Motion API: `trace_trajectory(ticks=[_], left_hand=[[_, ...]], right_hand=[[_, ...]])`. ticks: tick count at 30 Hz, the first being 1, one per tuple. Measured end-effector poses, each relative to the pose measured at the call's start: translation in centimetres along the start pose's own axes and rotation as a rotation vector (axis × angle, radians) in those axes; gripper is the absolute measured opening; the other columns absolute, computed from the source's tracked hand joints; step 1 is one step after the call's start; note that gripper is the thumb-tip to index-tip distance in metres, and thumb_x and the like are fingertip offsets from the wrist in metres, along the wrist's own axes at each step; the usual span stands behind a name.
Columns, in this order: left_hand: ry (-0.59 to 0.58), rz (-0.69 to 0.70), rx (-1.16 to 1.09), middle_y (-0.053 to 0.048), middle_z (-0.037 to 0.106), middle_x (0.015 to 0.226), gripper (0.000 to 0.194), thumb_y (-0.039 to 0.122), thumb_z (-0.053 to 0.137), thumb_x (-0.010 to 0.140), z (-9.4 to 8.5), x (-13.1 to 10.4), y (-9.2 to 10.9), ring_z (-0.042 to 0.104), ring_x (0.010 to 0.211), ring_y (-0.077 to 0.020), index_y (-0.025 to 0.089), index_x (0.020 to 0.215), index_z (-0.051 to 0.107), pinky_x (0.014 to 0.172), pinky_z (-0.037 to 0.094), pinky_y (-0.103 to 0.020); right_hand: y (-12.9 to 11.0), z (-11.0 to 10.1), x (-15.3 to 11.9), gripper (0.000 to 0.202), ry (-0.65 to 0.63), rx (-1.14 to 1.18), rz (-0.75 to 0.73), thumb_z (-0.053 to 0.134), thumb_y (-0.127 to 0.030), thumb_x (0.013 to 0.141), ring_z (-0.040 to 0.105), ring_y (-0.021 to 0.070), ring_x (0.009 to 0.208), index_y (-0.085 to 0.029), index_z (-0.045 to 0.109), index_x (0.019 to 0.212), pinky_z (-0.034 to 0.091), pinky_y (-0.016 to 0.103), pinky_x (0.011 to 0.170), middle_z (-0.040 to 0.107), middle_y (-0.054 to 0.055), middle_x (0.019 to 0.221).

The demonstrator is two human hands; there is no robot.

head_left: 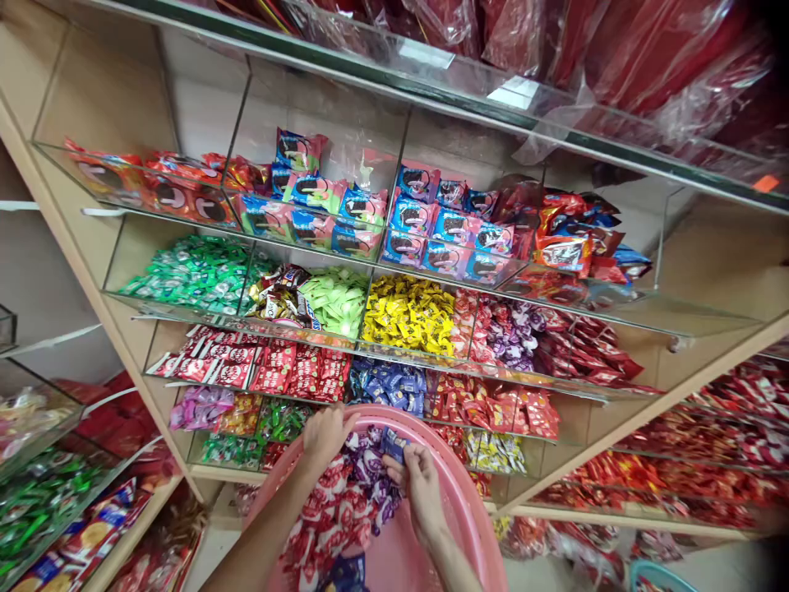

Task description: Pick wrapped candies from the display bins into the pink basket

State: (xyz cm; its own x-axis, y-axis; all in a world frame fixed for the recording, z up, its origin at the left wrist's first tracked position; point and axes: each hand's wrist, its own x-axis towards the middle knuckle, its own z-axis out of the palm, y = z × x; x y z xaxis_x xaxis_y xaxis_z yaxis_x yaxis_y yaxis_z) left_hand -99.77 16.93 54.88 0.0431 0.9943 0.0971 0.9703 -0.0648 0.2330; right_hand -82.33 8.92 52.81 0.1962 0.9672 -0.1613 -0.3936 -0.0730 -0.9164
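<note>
A pink plastic basin (459,501) is in front of me, below the shelves. My left hand (325,437) grips the far left part of its rim, its fingertips partly hidden behind the edge. Over the basin, my right hand (417,477) pinches a small dark blue candy packet (393,442) between thumb and fingers. Inside the basin, red-and-white wrapped candies (336,510) lie at the left and purple-and-white ones (370,460) near the far side. More dark blue packets (345,573) rest at the near bottom.
Glass-fronted shelves (296,330) hold sorted sweets, among them yellow candies (410,316), green candies (191,275) and blue packets (387,386) just behind the basin. Bagged red goods (653,57) fill the top. Another rack (49,493) stands left; a teal basin (659,573) sits lower right.
</note>
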Motion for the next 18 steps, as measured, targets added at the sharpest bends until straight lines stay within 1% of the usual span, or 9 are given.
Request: trace_trajectory(ticks=[2,4,7,10,13,18], left_hand=[[-0.005,0.017,0.004,-0.014,0.066,0.088,0.061,0.058,0.019,0.083,-0.1,0.0,-0.1,0.063,0.082,-0.0271,0.014,0.101,0.057,0.067,0.045,-0.034],[0.0,0.033,0.001,-0.014,0.066,0.088,0.061,0.058,0.019,0.083,-0.2,0.0,-0.2,0.063,0.081,-0.0271,0.014,0.1,0.057,0.066,0.045,-0.034],[0.01,0.04,-0.001,-0.014,0.067,0.085,0.062,0.059,0.017,0.083,-0.2,0.0,-0.2,0.063,0.078,-0.0266,0.014,0.1,0.057,0.064,0.045,-0.033],[0.014,0.04,-0.002,-0.014,0.067,0.086,0.062,0.058,0.017,0.083,-0.1,0.0,-0.2,0.063,0.078,-0.0267,0.014,0.1,0.057,0.064,0.045,-0.034],[0.011,0.043,-0.009,-0.014,0.066,0.088,0.06,0.058,0.019,0.083,0.0,0.0,-0.2,0.063,0.081,-0.0277,0.014,0.101,0.057,0.067,0.046,-0.036],[-0.006,0.044,-0.014,-0.014,0.066,0.088,0.056,0.055,0.021,0.084,0.1,0.0,-0.2,0.062,0.083,-0.0282,0.015,0.1,0.057,0.07,0.046,-0.037]], right_hand=[[0.2,0.1,-0.7,0.029,-0.02,-0.013,-0.036,0.063,-0.044,0.073,0.063,0.0171,0.078,-0.022,0.048,0.083,0.049,0.029,0.07,0.055,-0.001,0.084],[0.1,0.2,-1.2,0.027,-0.054,-0.076,-0.091,0.062,-0.043,0.074,0.061,0.0189,0.087,-0.02,0.05,0.083,0.049,0.03,0.074,0.055,0.001,0.088],[-0.4,0.6,-1.9,0.022,-0.082,-0.24,-0.205,0.062,-0.039,0.074,0.057,0.0201,0.093,-0.019,0.055,0.08,0.047,0.031,0.078,0.056,0.005,0.095],[-1.2,1.1,-2.6,0.017,-0.089,-0.387,-0.295,0.063,-0.035,0.074,0.056,0.0202,0.095,-0.019,0.059,0.075,0.046,0.03,0.08,0.055,0.008,0.104],[-1.8,1.6,-3.3,0.014,-0.111,-0.444,-0.327,0.061,-0.034,0.075,0.056,0.0207,0.096,-0.02,0.059,0.075,0.046,0.03,0.078,0.052,0.01,0.112],[-2.0,1.6,-3.9,0.01,-0.181,-0.51,-0.326,0.057,-0.029,0.078,0.049,0.0229,0.109,-0.02,0.06,0.075,0.044,0.03,0.082,0.045,0.011,0.123]])
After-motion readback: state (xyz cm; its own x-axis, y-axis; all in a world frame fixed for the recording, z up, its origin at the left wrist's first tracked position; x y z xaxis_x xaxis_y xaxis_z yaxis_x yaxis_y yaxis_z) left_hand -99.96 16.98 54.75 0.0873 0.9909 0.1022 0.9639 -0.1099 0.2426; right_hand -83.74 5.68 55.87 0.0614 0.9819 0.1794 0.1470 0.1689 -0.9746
